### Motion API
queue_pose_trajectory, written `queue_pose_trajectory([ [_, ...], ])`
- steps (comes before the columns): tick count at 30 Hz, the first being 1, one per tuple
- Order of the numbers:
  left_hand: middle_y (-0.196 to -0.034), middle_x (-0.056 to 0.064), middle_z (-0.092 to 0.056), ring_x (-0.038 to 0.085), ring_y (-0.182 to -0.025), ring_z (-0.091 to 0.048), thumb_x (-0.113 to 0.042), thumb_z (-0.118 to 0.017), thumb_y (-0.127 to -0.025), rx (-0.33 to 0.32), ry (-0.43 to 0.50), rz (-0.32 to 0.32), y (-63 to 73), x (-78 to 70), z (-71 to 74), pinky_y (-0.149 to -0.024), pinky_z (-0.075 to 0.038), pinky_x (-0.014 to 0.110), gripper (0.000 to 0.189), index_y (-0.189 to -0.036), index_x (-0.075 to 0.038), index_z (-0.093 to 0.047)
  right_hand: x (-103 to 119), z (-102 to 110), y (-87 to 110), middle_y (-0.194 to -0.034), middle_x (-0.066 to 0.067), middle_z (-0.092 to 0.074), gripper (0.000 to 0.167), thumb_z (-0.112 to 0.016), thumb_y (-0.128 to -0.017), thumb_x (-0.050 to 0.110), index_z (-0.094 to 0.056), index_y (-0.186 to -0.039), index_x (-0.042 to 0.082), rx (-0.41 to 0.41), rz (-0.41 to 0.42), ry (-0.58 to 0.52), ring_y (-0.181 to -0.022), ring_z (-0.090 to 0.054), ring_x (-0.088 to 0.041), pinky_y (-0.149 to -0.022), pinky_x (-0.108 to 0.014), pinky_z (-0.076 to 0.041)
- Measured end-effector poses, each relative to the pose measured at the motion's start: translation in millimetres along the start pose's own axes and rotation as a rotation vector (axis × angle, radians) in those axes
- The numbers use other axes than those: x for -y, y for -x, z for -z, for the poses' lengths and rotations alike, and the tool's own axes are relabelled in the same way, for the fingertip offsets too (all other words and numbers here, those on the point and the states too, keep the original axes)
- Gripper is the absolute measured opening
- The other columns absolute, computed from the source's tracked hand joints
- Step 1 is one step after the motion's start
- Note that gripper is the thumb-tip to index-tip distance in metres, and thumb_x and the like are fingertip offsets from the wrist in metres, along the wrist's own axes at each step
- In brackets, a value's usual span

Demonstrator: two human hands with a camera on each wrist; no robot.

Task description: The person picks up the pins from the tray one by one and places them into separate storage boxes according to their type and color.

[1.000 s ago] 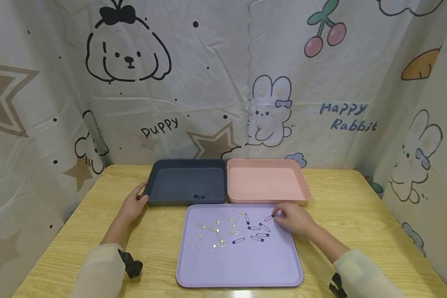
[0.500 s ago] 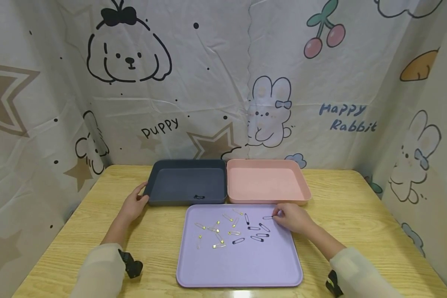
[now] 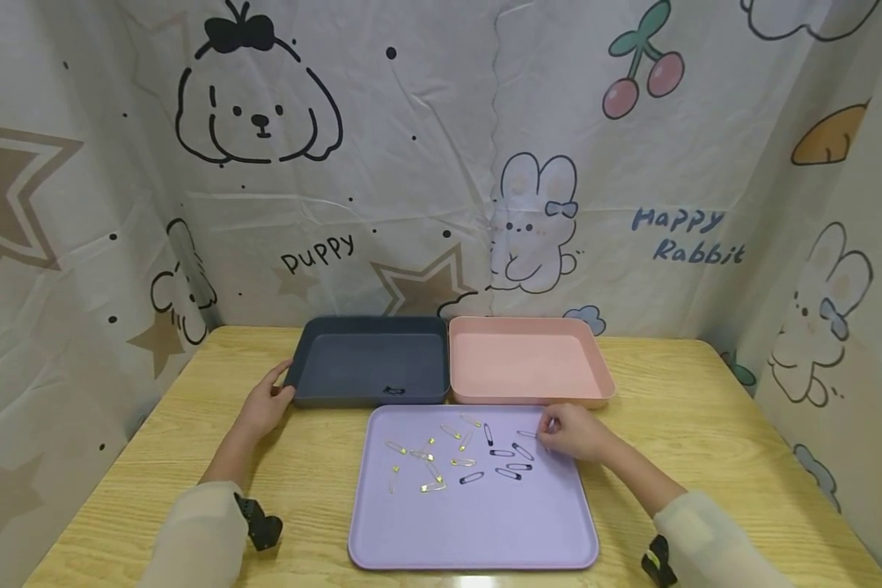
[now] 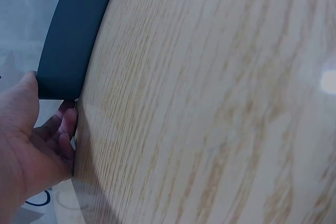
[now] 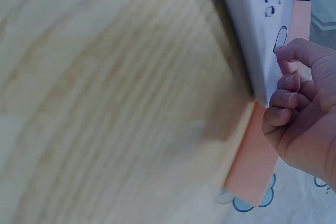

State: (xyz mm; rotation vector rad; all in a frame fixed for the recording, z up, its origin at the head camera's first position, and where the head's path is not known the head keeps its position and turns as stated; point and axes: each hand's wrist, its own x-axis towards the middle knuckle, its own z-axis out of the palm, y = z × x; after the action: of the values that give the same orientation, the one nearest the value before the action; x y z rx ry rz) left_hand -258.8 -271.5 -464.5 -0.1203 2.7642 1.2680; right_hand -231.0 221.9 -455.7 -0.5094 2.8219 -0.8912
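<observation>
My right hand (image 3: 573, 431) pinches a black-headed safety pin (image 5: 281, 36) between thumb and forefinger, at the right part of the lilac tray (image 3: 470, 531). The pin's loop points away from the fingertips; the other fingers curl in toward the palm. Several black safety pins (image 3: 508, 474) lie on the tray's right half, and several yellow-headed safety pins (image 3: 433, 487) on its left. At the left end of the dark blue tray (image 3: 371, 359), my left hand (image 3: 260, 408) touches the side, thumb near the rim and fingertips low by the wall in the left wrist view.
A pink tray (image 3: 529, 359) stands right beside the dark blue one, both behind the lilac tray. Inside the dark blue tray, near its front wall, are small black safety pins (image 3: 394, 390). The wooden table (image 3: 669, 392) backs onto a printed curtain (image 3: 412, 180).
The pin at my right fingertips has turned from slanting to nearly level and now tips slightly the other way. My left hand stays at the dark blue tray.
</observation>
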Motion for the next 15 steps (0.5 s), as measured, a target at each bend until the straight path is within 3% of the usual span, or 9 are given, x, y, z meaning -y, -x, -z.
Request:
queue_pose_trajectory([
  [8, -0.137, 0.035, -0.035, 0.034, -0.103, -0.045, -0.021, -0.035, -0.099, 0.005, 0.011, 0.008, 0.8, -0.7, 0.5, -0.065, -0.038, 0.029, 0.057, -0.151, -0.014, -0.014, 21.0, 7.9, -6.0, -0.063, 0.003, -0.045, 0.003, -0.065, -0.078, 0.012, -0.062, -0.076, 0.012, 0.011, -0.020, -0.012, -0.059, -0.043, -0.010, -0.053, -0.021, -0.034],
  [15, -0.131, 0.032, -0.041, 0.031, -0.095, -0.047, -0.021, -0.035, -0.099, -0.003, 0.013, -0.001, 0.8, -1.0, -0.2, -0.065, -0.039, 0.028, 0.057, -0.151, -0.014, -0.015, 41.7, 13.4, -21.2, -0.064, 0.004, -0.047, 0.003, -0.065, -0.077, 0.012, -0.062, -0.077, 0.011, 0.003, 0.027, 0.003, -0.060, -0.043, -0.010, -0.054, -0.022, -0.035],
])
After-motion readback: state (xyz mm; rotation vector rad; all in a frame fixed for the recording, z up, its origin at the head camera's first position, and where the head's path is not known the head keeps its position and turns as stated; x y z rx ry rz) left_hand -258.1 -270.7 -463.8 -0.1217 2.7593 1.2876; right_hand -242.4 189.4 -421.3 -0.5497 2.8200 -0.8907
